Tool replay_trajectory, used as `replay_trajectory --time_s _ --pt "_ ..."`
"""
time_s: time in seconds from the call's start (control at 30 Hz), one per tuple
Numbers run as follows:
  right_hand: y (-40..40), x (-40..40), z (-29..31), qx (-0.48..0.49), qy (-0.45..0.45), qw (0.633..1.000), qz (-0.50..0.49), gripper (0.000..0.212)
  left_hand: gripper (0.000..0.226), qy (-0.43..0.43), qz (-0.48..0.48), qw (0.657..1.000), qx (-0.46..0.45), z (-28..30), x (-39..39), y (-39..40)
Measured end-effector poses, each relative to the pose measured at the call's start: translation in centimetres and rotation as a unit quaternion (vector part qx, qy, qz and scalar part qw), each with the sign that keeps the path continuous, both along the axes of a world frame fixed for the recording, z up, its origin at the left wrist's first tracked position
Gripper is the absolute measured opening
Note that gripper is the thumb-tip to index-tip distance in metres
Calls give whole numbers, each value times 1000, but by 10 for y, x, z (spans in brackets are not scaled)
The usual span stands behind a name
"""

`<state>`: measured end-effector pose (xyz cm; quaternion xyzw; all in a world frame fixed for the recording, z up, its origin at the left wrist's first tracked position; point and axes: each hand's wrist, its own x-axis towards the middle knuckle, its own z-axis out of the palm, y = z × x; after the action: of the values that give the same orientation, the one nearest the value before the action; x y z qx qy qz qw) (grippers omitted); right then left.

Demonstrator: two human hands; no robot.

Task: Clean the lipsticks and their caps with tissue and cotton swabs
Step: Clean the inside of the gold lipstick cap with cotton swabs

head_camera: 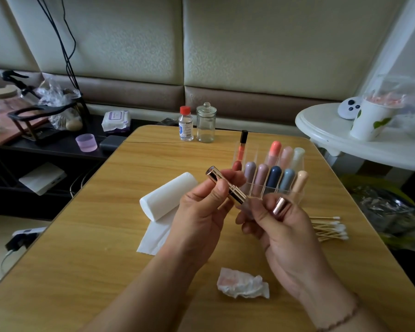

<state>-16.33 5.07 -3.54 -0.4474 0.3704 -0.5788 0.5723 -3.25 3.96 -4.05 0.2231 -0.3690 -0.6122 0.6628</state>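
1. Left hand [201, 207]: fingers and thumb curl round a gold lipstick tube [225, 186], held tilted above the wooden table [106, 248], its open end pointing up and to the left.
2. Right hand [280, 226]: fingers curl round a shiny rose-gold cap [280, 205], held just beside the lower end of the tube; whether cap and tube touch cannot be told.
3. Clear organiser [271, 173]: stands on the table just behind the hands; its compartments hold upright lipsticks with rounded caps in mauve, navy, grey-blue, cream, coral, pink and pale tones, plus a lip gloss with a black top [242, 147].
4. Tissue roll [168, 196]: lies on its side left of the hands, one sheet trailing toward the viewer.
5. Crumpled tissue [242, 282]: lies near the table's front edge, between the forearms, stained pink.
6. Cotton swabs [328, 228]: a loose pile on the table, right of the right hand.
7. Far edge of table: a small clear bottle with a red cap [185, 127] stands just beside a lidded glass jar [206, 123].
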Motion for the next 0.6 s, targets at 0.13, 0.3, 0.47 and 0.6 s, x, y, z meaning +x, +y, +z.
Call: replay_trajectory --time_s 0.13,0.3,0.47,0.6 --pt "0 0 1 -49 3 999 -19 20 23 -1 0 1000 -20 -3 2 -3" --pt "1 -4 7 5 -94 993 76 19 39 -83 -29 994 -61 -3 -8 1" --pt "-6 -19 2 -24 155 988 2 40 25 -213 94 970 -70 -5 0 -2" --pt "-13 -38 7 -48 159 986 13 33 29 -323 129 935 -69 -4 3 -5"
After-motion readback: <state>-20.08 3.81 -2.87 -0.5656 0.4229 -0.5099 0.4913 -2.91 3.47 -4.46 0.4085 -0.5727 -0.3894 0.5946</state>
